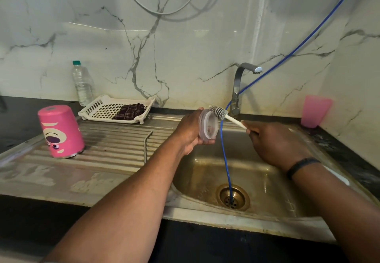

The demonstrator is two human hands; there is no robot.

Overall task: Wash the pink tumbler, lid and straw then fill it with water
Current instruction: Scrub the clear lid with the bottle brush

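Observation:
The pink tumbler (61, 132) with a cartoon face stands upside down on the ribbed drainboard at the left. A metal straw (146, 145) lies on the drainboard to its right. My left hand (190, 133) grips the clear round lid (208, 127) on edge above the sink basin. My right hand (275, 141) holds the white handle of a bottle brush (221, 113), whose grey bristle head touches the lid's upper rim.
The steel sink (263, 172) has a tap (239, 86) at the back; a blue hose (225, 155) runs down into the drain. A white tray (98, 108) with a dark cloth, a plastic bottle (82, 83) and a pink cup (315, 111) stand on the counter.

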